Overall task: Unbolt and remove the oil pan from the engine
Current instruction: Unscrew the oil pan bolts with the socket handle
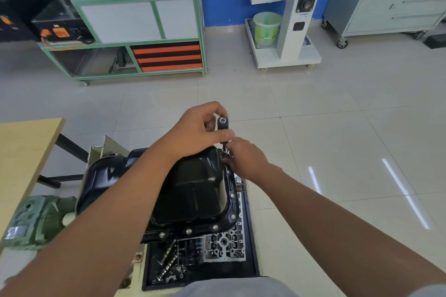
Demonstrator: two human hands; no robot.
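1. Left hand (200, 128) grips the black tool handle (222, 123), thumb and fingers curled round it.
2. Right hand (243, 157) pinches the shaft below, at the pan's far corner.
3. Pan (193, 188): glossy black, bolts (188, 231) along its near flange, beneath both hands.

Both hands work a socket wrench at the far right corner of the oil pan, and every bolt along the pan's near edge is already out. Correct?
Not quite. The head view shows bolts along the oil pan's near edge. The rest holds: left hand and right hand hold the socket wrench there.
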